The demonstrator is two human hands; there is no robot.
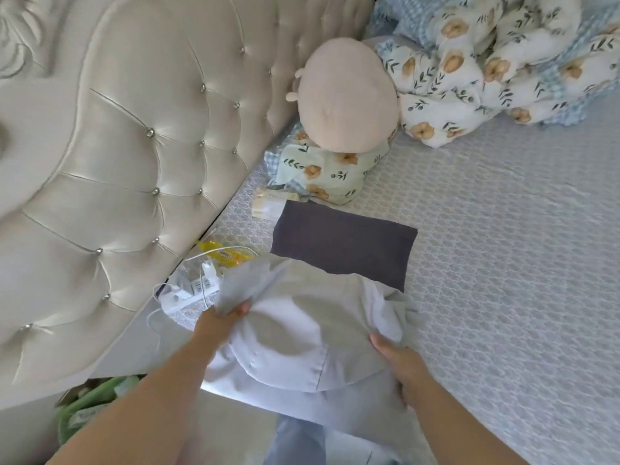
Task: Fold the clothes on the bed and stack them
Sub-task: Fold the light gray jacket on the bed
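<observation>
my left hand [224, 317] and right hand [399, 360] pinching soft pale grey garment [302, 337] edges, billowed between them, flat dark folded rectangle [342, 245] just beyond on quilted bed [503, 263]

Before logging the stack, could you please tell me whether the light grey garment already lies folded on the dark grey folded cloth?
No, both hands hold the light grey garment bunched, unfolded.

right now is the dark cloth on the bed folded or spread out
Folded. The dark cloth lies flat on the bed as a neat rectangle with straight edges, its near edge under the light garment.
</observation>
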